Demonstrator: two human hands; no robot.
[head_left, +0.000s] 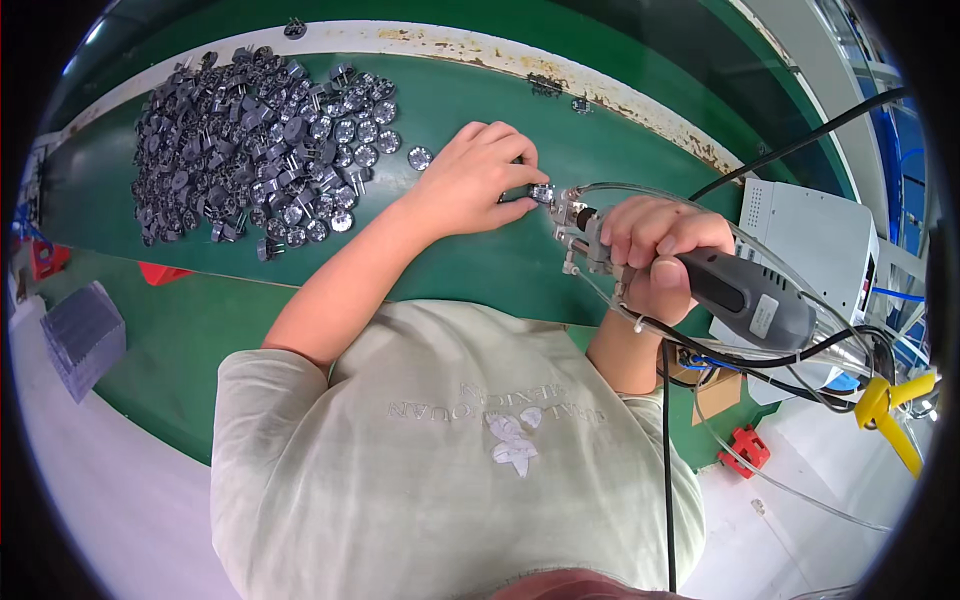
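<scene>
My left hand [474, 184] is over the green work surface, its thumb and fingers pinching a small round dark part [541, 192] with a shiny face. My right hand [662, 240] wraps round a dark grey electric screwdriver [745, 290]. The metal head [570, 212] of the screwdriver points left and sits close to the pinched part; whether they touch, I cannot tell. A thin clear tube and black cables run along the tool. Left of my left hand lies a large heap of similar round parts [250, 140] with pins, and one loose part [420, 158] rests beside it.
A worn white ledge [420, 40] borders the far side of the green table [440, 270]. A light grey machine box [800, 240] stands at right, near a yellow clamp-like piece [890, 415]. Red plastic pieces [745, 452] and a grey bin [85, 340] are lower down.
</scene>
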